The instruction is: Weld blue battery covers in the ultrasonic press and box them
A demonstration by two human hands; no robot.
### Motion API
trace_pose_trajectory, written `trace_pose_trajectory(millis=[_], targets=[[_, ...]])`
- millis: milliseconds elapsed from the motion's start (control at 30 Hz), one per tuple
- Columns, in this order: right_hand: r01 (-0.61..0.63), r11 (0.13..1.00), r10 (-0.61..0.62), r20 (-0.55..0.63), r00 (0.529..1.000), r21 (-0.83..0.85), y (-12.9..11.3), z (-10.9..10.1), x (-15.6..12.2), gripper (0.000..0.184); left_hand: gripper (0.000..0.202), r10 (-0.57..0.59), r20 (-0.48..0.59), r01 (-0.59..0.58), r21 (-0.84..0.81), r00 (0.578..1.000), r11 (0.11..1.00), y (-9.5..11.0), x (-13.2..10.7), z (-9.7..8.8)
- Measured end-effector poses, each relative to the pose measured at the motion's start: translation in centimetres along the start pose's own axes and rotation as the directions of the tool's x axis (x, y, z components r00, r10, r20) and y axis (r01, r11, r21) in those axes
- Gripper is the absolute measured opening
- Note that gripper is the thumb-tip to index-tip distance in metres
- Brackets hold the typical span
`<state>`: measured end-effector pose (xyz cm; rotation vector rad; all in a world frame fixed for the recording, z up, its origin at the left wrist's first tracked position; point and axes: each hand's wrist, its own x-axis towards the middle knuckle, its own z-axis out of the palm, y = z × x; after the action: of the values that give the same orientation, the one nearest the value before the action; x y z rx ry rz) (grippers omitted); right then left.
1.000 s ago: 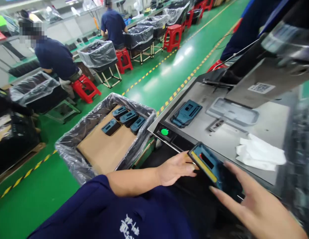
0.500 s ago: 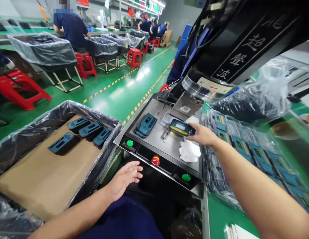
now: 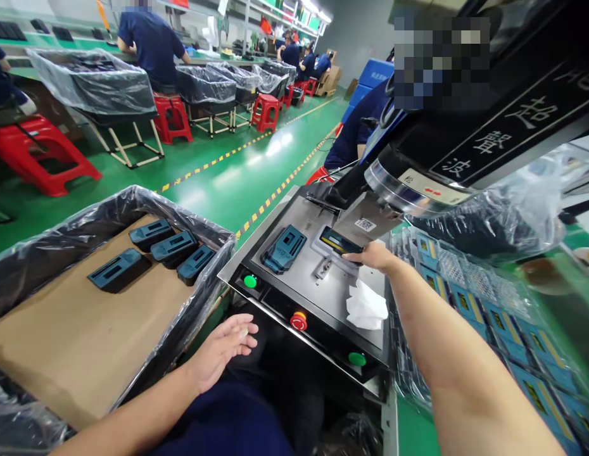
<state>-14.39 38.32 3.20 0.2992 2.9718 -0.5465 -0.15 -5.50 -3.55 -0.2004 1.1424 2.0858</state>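
Observation:
A dark blue plastic case [image 3: 341, 240] with a yellow strip lies in the light-coloured fixture [image 3: 318, 248] on the machine's metal plate, under the welding horn [image 3: 365, 218]. My right hand [image 3: 376, 256] is closed at the case's right end, thumb forward; its other fingers are partly hidden. A second blue case [image 3: 284, 248] sits on the plate to the left. My left hand [image 3: 228, 347] hovers in front of the machine, palm turned inward, fingers loosely bent and apart, holding nothing. A crumpled white cloth [image 3: 365, 305] rests near the plate's front right.
Green buttons [image 3: 250, 281] and a red emergency stop [image 3: 299, 321] line the machine's front. Left stands a plastic-lined bin [image 3: 52, 323] with several blue cases on cardboard. Trays [image 3: 470, 310] of similar cases lie right. People sit at benches beyond the aisle.
My right hand has lowered the blue case from a tilted position above the plate into the fixture. My left hand has shifted slightly left and down. The view has turned a little.

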Motion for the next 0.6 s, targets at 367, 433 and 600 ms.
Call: trace_pose_trajectory(millis=[367,433,600], targets=[[0.042,0.964,-0.131,-0.331,0.935,-0.262,-2.9,5.9,-2.9,0.043,0.036,-0.043,0.024,0.042,0.035,0.999,0.998,-0.4,1.2,0.7],[0.106,0.97,-0.177,-0.338,0.924,-0.216,-3.7,6.1,-3.3,0.041,0.036,-0.028,0.019,0.028,0.036,0.999,0.999,-0.3,1.2,1.0],[0.058,0.991,-0.082,-0.196,0.977,-0.124,-4.7,5.2,-2.8,0.043,0.04,0.018,-0.016,-0.016,0.122,1.0,0.992,-1.0,1.7,1.0]])
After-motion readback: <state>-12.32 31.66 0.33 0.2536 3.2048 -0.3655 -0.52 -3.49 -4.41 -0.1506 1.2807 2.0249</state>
